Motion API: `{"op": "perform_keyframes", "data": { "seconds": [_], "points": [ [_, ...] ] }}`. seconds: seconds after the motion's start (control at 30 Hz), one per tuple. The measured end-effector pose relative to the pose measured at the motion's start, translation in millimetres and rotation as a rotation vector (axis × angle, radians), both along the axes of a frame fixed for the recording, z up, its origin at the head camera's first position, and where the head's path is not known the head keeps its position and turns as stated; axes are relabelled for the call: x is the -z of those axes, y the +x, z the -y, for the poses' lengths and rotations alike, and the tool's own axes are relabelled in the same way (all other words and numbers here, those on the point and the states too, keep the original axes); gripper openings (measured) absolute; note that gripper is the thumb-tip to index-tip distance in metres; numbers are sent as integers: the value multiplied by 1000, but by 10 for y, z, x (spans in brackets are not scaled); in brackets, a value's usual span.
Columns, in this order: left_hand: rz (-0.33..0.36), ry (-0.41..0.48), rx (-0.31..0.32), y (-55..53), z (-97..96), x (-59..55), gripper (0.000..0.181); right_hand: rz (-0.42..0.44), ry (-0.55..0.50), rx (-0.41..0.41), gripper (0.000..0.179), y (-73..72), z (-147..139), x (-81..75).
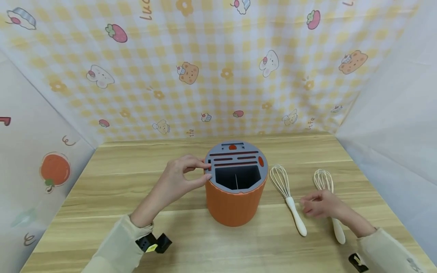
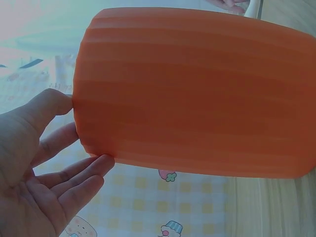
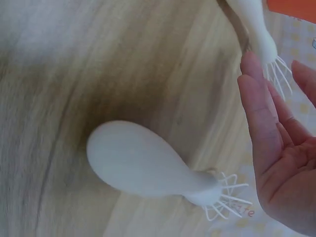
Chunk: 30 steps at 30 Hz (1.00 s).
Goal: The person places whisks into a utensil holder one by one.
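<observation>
An orange ribbed utensil holder (image 1: 235, 206) with a grey slotted top (image 1: 235, 161) stands upright on the table. My left hand (image 1: 177, 178) grips its left rim, thumb and forefinger over the grey top. In the left wrist view, other fingers (image 2: 89, 175) of that hand press against the orange side. To the right of the holder lies a white-handled whisk (image 1: 295, 216), its wire head pointing to the back. A second whisk (image 1: 338, 231) lies farther right, partly hidden by my right hand (image 1: 322, 204). That hand hovers between the two handles, fingers loosely bent and holding nothing.
Under everything is a wood-grain table (image 1: 129, 189). A yellow checked cloth (image 1: 218, 94) with cartoon prints hangs along its back edge. White sheets rise at the left side (image 1: 27, 113) and the right side (image 1: 392, 113).
</observation>
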<state>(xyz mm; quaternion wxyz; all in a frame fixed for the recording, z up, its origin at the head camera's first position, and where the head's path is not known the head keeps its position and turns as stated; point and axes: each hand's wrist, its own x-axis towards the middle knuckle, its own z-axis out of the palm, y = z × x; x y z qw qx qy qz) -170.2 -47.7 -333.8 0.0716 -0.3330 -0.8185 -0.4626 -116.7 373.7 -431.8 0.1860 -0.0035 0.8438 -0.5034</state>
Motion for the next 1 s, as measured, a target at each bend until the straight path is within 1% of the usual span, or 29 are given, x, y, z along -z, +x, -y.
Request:
{"op": "perform_keyframes", "data": {
  "seconds": [0.17, 0.27, 0.4, 0.63, 0.87, 1.0],
  "points": [
    [10, 5, 1, 3, 11, -24, 20, 36, -25, -49, 36, -37, 38, 75],
    [10, 1, -2, -2, 9, -34, 20, 52, 5, -64, 33, -64, 73, 108],
    [17, -6, -11, -1, 5, -51, 19, 70, 34, -71, 29, -94, 107, 133],
    [30, 2, -15, 20, 1, -39, 18, 101, 9, -85, 24, -108, 120, 168],
    [22, 4, -23, 51, -6, -26, 18, 89, 7, -86, 25, -99, 115, 173],
    [18, 1, -26, 56, -4, -26, 18, 75, 18, -77, 27, -88, 124, 121]
  ]
}}
